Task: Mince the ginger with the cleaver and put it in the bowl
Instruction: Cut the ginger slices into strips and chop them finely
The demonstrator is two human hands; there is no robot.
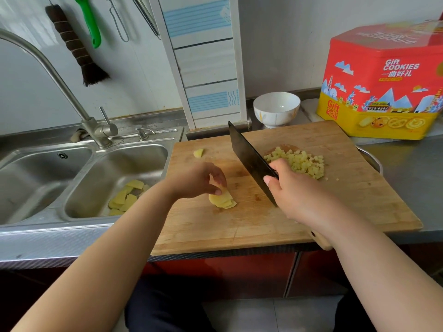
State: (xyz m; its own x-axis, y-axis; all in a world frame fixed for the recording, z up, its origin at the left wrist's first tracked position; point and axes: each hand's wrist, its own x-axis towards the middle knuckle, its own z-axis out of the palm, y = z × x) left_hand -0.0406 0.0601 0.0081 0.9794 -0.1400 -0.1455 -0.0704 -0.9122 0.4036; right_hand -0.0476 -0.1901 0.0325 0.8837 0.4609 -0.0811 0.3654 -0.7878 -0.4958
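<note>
A stack of pale yellow ginger slices [224, 202] lies on the wooden cutting board [275, 224], pinched at its top by my left hand [199, 179]. My right hand [292, 190] grips the dark cleaver [249, 158], whose blade tilts up to the right of the slices, tip toward the wall. A heap of diced ginger [303, 162] sits on the board behind the blade. One small ginger piece [199, 153] lies near the board's far left corner. The white bowl [276, 109] stands empty beyond the board's far edge.
A steel double sink [36, 178] lies left of the board, with ginger peel slices [125, 198] in its right basin and a tap [72, 92] behind. A red and yellow cookie tin [383, 80] stands at the back right. Brushes hang on the wall.
</note>
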